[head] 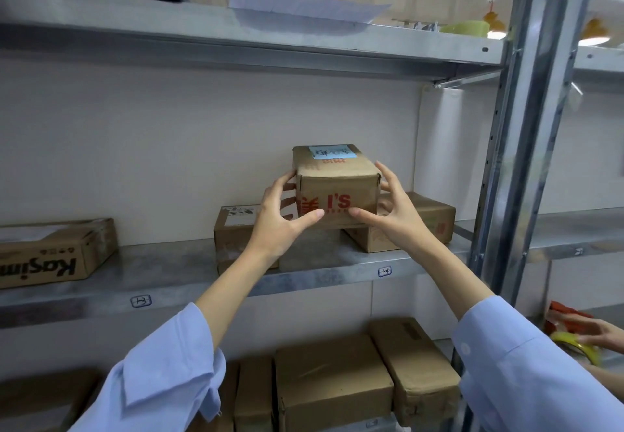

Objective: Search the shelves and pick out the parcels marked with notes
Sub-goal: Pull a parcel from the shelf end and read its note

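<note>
Both hands hold a brown cardboard parcel [337,188] at the centre of the frame, above the middle shelf [169,273]. The left hand [282,219] clasps its left side, with the thumb laid across the lower front face and the fingers wrapped round the side, mostly hidden behind the carton. The right hand [396,210] mirrors it on the right side, thumb on the front and fingers up along the edge. A blue note [332,152] is stuck on the parcel's top near the far edge; its handwriting is too small to read. The red print on the front is partly covered by the left thumb. Whether the parcel's underside rests on anything cannot be told.

A second carton [231,229] sits behind the left wrist, largely hidden by hand and forearm. A third carton [430,220] sits behind the right hand, its near end covered. At the left edge of the frame is a box [57,256] with upside-down dark lettering, cut off so the word is incomplete. The small labels [140,301] on the shelf lip are illegible.

Near the top of the frame a sheet of paper [304,6] overhangs the upper shelf [202,36]; the things beyond it are blurred. Along the bottom, more cartons [334,381] lie partly hidden by the blue sleeves [169,374]. At the lower right edge another person's hand [599,333] touches a yellow tape roll [577,347], both cut off.
</note>
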